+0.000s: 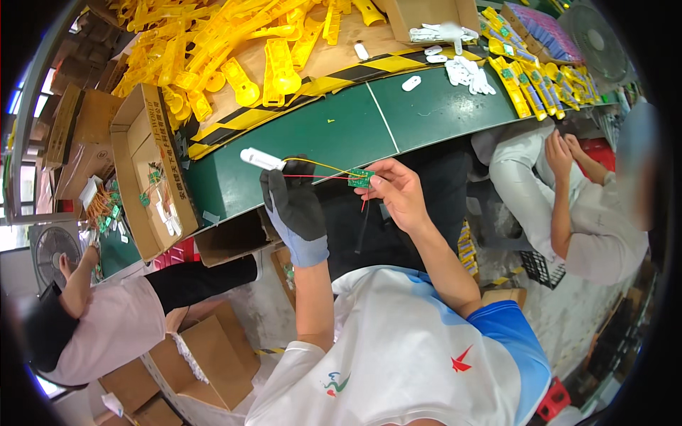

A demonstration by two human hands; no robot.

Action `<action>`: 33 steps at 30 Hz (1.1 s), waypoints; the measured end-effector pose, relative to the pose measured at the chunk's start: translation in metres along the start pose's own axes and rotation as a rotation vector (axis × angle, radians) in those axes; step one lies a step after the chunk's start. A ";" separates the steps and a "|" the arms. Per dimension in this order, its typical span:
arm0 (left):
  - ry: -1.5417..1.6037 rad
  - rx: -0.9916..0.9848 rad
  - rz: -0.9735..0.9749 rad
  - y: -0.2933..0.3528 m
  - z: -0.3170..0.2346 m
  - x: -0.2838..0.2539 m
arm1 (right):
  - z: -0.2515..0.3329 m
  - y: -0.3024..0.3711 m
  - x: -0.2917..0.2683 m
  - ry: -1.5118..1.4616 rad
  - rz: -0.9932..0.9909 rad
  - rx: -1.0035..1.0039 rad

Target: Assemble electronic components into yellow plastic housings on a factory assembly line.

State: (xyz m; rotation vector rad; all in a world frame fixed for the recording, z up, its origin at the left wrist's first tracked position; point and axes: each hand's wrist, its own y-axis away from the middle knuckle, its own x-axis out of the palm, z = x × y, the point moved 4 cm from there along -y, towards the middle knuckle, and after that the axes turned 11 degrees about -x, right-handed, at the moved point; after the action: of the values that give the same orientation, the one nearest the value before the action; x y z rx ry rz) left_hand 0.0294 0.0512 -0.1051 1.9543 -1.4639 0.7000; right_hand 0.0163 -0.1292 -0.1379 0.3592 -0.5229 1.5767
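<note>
Two hands (pixel 297 206) (pixel 399 195) hold one white piece (pixel 261 158), one board (pixel 360 179).

Bright, fairly even light here, washing right across the green worktop (pixel 320 135), and the yellow plastic parts (pixel 234 28) are glowing with colour! Over at the far left, the window panes (pixel 13 238) burn nearly white, with blue fringing along the rim. The white shirt (pixel 398 319) shines pale, while below the worktop's edge the black trousers (pixel 369 227) sink into shadow, detail mostly swallowed. Centre frame, the small green circuit board (pixel 361 178) comes through reasonably clear, its finest detail too tiny to read. Look at that fisheye bend: the worktop's edge bows, side figures stretch, corners fall black, and heads at both sides smear into blur.
</note>
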 end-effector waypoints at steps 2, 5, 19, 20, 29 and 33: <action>-0.086 0.095 -0.070 0.001 -0.003 -0.005 | 0.003 0.000 0.001 -0.018 -0.030 -0.014; -0.100 0.080 -0.002 0.003 -0.005 -0.003 | 0.003 -0.002 0.001 -0.061 0.013 0.045; -0.807 0.060 -0.127 -0.024 0.020 -0.031 | -0.005 0.003 0.000 0.013 0.374 0.342; -0.919 0.060 -0.128 -0.021 0.017 -0.028 | -0.005 0.005 0.001 -0.030 0.389 0.350; -0.987 0.318 -0.194 0.042 -0.016 -0.036 | 0.005 0.009 0.007 -0.182 0.219 0.355; -1.127 0.322 0.123 0.069 -0.014 -0.013 | -0.002 0.023 0.012 -0.384 0.013 0.299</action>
State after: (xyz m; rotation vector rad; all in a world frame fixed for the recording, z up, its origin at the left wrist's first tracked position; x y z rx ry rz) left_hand -0.0414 0.0551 -0.0947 2.7066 -2.1885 -0.2503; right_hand -0.0074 -0.1189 -0.1361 0.8994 -0.5816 1.6082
